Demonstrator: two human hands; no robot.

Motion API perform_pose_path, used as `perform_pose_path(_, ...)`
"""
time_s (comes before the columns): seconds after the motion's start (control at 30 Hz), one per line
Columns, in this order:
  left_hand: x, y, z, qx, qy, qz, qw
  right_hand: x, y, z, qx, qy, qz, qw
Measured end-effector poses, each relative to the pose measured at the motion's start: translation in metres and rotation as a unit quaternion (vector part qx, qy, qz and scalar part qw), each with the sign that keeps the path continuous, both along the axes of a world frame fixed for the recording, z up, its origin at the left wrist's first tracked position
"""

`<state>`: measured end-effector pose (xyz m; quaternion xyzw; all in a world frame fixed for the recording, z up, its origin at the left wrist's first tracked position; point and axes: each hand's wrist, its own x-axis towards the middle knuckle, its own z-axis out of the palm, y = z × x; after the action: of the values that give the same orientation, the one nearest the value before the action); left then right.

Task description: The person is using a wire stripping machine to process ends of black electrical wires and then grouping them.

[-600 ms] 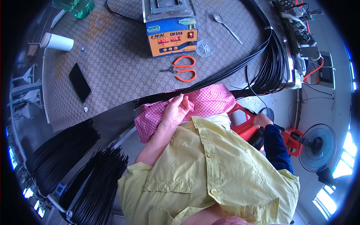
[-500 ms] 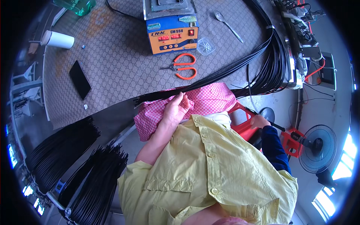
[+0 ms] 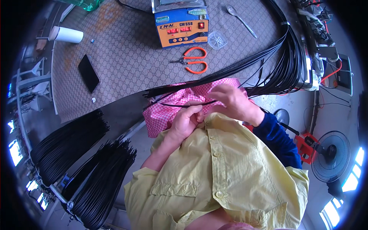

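Note:
My left hand (image 3: 186, 122) is over my lap, thumb and fingers pinched on a thin black cable (image 3: 173, 105). The cable runs left past the table edge and right towards my right hand (image 3: 234, 102). Motion smears the right fingers, so their grip on it is unclear. Beneath both hands a pink checked cloth (image 3: 159, 122) covers my lap. A long bundle of black cables (image 3: 226, 71) lies along the near table edge, just beyond my hands, its cut ends at the left.
On the patterned table (image 3: 126, 69) are orange-handled snips (image 3: 196, 61), a blue-and-orange heating unit (image 3: 182, 32), a clear dish (image 3: 217, 40), a spoon (image 3: 241, 21), a phone (image 3: 89, 73) and a white cup (image 3: 68, 35). Black cable bundles (image 3: 101, 188) hang lower left; a fan (image 3: 330, 156) stands right.
My right hand has come from beside the red stool to the cable over my lap. My left hand has moved slightly nearer me and now pinches a single cable apart from the bundle.

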<state>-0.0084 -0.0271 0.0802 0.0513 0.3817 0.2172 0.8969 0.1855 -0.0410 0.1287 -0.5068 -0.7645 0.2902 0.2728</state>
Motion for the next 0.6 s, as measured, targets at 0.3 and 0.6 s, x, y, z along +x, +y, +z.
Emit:
perform_pose_path(0.3, -0.070, 0.029, 0.011, 0.140, 0.049, 0.184, 0.972, 0.036, -0.009, 0.004, -0.333, -0.044, 0.093, 0.937)
perform_pose_path(0.6, -0.035, 0.018, 0.031, 0.241, 0.140, 0.152, 0.948, -0.052, 0.022, 0.002, -0.387, 0.280, -0.027, 0.878)
